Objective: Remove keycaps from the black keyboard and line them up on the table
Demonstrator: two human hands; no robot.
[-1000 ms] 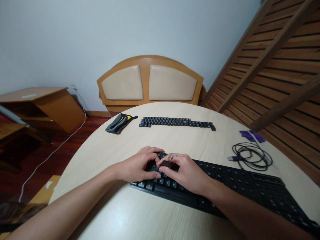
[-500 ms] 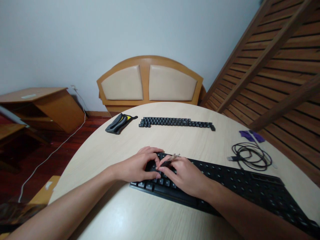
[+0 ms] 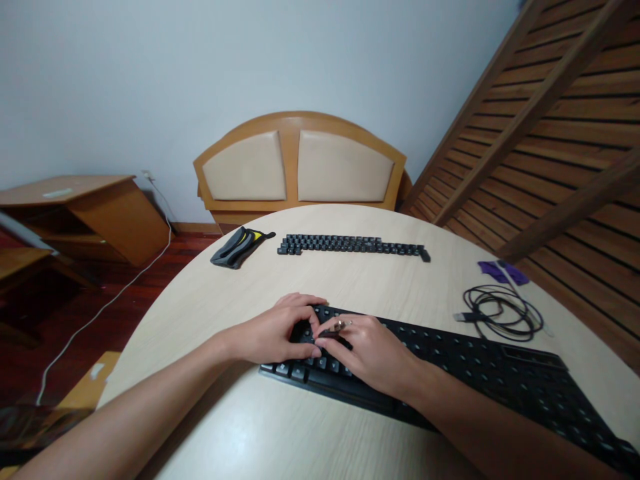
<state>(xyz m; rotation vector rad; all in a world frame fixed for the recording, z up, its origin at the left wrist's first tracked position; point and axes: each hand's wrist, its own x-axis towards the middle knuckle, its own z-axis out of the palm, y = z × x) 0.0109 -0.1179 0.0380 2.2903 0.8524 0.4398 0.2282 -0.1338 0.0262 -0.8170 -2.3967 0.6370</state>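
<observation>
A black keyboard (image 3: 345, 393) lies slanted across the front of the table, many of its key positions bare of caps, though several caps remain along its lower left. My left hand (image 3: 277, 327) rests over its left end, thumb and index finger curved apart with their tips down at the keys. Between the thumb and fingers of my right hand (image 3: 373, 350) is a small dark tool with a shiny metal-looking end (image 3: 341, 327). Its working tip, close to my left fingertips, is hidden by my fingers.
Loose black keycaps (image 3: 330, 244) stand in rows farther back on the round table (image 3: 200, 400). Left of them lies a grey, black and yellow pouch-like item (image 3: 241, 247). A coiled black USB cable (image 3: 500, 313) and a purple cloth (image 3: 503, 272) are at the right.
The tool in my right hand has tilted, its shiny end now lower and nearer my hand. My left hand has hardly moved.
</observation>
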